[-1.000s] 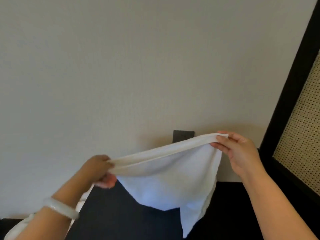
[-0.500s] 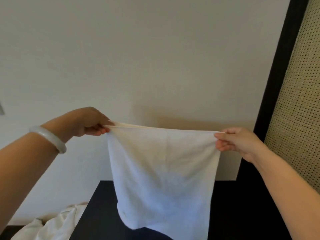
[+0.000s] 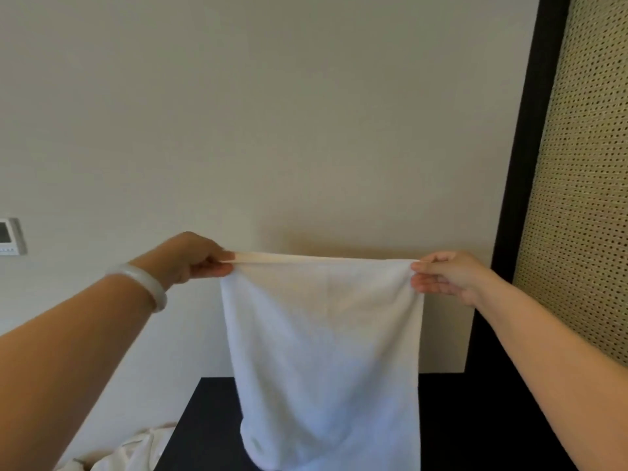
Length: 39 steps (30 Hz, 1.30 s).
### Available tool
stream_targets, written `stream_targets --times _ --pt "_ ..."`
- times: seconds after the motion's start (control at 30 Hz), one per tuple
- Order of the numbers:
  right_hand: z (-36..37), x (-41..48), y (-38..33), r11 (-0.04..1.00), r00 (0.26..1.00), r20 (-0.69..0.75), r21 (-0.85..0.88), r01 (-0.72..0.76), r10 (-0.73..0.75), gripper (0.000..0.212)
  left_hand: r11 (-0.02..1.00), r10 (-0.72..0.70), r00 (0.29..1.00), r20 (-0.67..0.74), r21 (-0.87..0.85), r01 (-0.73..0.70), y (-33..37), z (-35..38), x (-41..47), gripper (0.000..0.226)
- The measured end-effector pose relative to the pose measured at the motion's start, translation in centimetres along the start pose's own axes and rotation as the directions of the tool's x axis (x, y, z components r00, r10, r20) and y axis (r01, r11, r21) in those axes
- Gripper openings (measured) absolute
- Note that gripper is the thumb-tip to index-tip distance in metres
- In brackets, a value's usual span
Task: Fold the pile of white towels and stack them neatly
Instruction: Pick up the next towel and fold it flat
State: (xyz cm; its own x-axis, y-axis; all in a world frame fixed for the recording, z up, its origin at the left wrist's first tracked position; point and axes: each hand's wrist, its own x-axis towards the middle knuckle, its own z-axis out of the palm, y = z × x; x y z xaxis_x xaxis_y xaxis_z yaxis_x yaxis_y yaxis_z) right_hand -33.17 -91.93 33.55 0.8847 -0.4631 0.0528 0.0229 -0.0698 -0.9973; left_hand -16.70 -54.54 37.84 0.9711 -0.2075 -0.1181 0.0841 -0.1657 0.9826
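Observation:
A white towel [image 3: 323, 351] hangs spread out in the air in front of the wall, its top edge pulled taut and level. My left hand [image 3: 190, 258] pinches the towel's top left corner; a pale bangle circles that wrist. My right hand [image 3: 441, 273] pinches the top right corner. The towel's lower part hangs down over a dark table [image 3: 204, 430] and runs out of the frame at the bottom. More crumpled white cloth [image 3: 136, 450] lies at the lower left, beside the table.
A beige wall fills the background. A small wall control panel [image 3: 10, 236] sits at the far left. A dark frame [image 3: 530, 164] with a perforated tan panel [image 3: 584, 198] stands on the right, close to my right arm.
Both hands rose and drew apart, so the sagging, bunched towel now hangs flat with a taut, level top edge. The view shifted to the right and a little up.

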Motion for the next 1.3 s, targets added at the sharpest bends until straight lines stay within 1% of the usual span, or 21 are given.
stream_targets --times 0.07,0.13,0.23,0.33,0.4,0.47,0.53,0.6,0.67,0.73,0.8,0.87,1.03,1.07,1.1,1.13,1.17,1.2,1.23,1.27,1.3 --pt "0.0 0.6 -1.6 0.995 0.997 -0.028 0.066 0.069 -0.067 0.011 0.995 0.076 0.996 -0.04 -0.059 -0.078 1.8 0.3 0.0 0.012" --pt "-0.1 0.4 -3.6 0.982 0.989 -0.054 0.123 0.145 -0.139 0.012 0.985 0.136 0.989 -0.063 -0.103 -0.142 3.7 0.0 -0.3 0.009" --pt "-0.7 -1.2 -4.9 0.967 0.984 -0.033 0.18 0.18 -0.177 0.006 0.975 0.189 0.98 -0.06 -0.106 -0.194 4.7 -1.2 -1.5 0.004" --pt "-0.8 -3.3 -2.2 0.973 0.994 0.023 0.211 0.097 -0.105 0.007 0.984 0.162 0.985 -0.053 -0.069 -0.165 1.6 -2.0 -3.2 0.005" --pt "0.0 -5.0 2.0 0.968 1.0 0.026 0.249 -0.021 0.015 0.006 0.993 0.108 0.994 -0.025 -0.054 -0.11 -3.4 -2.0 -4.1 0.011" --pt "1.1 -7.0 7.7 0.95 0.988 -0.018 0.279 -0.14 0.151 0.002 0.999 0.033 0.999 -0.01 0.001 -0.033 -10.1 -1.7 -5.4 0.015" --pt "2.2 -9.5 13.7 0.939 0.957 -0.08 0.23 -0.256 0.28 0.004 0.997 -0.053 0.999 -0.003 0.061 0.053 -17.4 -1.4 -6.9 0.011" --pt "3.0 -12.6 19.0 0.913 0.904 -0.141 0.124 -0.388 0.403 0.007 0.985 -0.156 0.988 -0.004 0.078 0.156 -24.4 -1.2 -8.9 0.008" --pt "3.5 -15.5 23.2 0.867 0.846 -0.196 0.061 -0.494 0.496 0.017 0.968 -0.235 0.972 -0.024 0.088 0.236 -30.0 -1.2 -11.0 0.007" --pt "3.8 -18.2 26.0 0.822 0.794 -0.24 0.034 -0.568 0.559 0.017 0.952 -0.273 0.96 -0.058 0.127 0.278 -34.0 -1.2 -13.4 0.007" --pt "3.9 -20.4 27.8 0.791 0.76 -0.285 -0.009 -0.612 0.585 0.013 0.94 -0.265 0.961 -0.079 0.201 0.275 -36.5 -1.6 -15.5 0.009" --pt "4.1 -22.1 28.8 0.778 0.751 -0.332 -0.075 -0.624 0.571 0.01 0.93 -0.227 0.971 -0.072 0.279 0.238 -38.2 -2.1 -17.2 0.011" --pt "4.9 -25.9 29.4 0.711 0.748 -0.406 -0.274 -0.647 0.524 0.007 0.874 -0.038 0.999 -0.025 0.484 0.046 -40.2 -2.7 -20.8 0.016" --pt "5.1 -26.6 29.3 0.694 0.762 -0.417 -0.338 -0.636 0.496 0.005 0.827 0.0 1.0 0.003 0.562 -0.002 -40.4 -2.9 -21.1 0.017" --pt "5.4 -27.4 29.3 0.654 0.793 -0.429 -0.455 -0.604 0.433 0.004 0.767 0.029 0.999 0.031 0.641 -0.042 -40.5 -3.0 -21.5 0.018" --pt "5.7 -28.1 29.2 0.552 0.841 -0.43 -0.635 -0.541 0.33 0.006 0.693 0.083 0.995 0.057 0.714 -0.098 -40.8 -3.0 -21.8 0.022" --pt "6.0 -28.7 29.1 0.408 0.897 -0.39 -0.798 -0.443 0.209 0.007 0.624 0.161 0.983 0.084 0.763 -0.168 -41.0 -2.8 -22.0 0.028" --pt "6.5 -29.1 29.0 0.304 0.946 -0.308 -0.896 -0.324 0.101 0.012 0.569 0.244 0.961 0.131 0.783 -0.251 -41.1 -2.5 -22.1 0.033" --pt "7.1 -29.2 28.9 0.295 0.98 -0.193 -0.935 -0.195 0.036 0.017 0.525 0.307 0.933 0.189 0.784 -0.332 -40.9 -1.9 -22.3 0.037" --pt "7.9 -29.1 28.9 0.336 0.998 -0.051 -0.94 -0.056 0.022 0.019 0.503 0.331 0.907 0.261 0.764 -0.403 -40.5 -1.2 -22.3 0.036" --pt "8.7 -29.0 29.0 0.426 0.996 0.083 -0.903 0.063 0.028 0.02 0.498 0.325 0.884 0.336 0.734 -0.462 -40.0 -0.3 -22.4 0.032"
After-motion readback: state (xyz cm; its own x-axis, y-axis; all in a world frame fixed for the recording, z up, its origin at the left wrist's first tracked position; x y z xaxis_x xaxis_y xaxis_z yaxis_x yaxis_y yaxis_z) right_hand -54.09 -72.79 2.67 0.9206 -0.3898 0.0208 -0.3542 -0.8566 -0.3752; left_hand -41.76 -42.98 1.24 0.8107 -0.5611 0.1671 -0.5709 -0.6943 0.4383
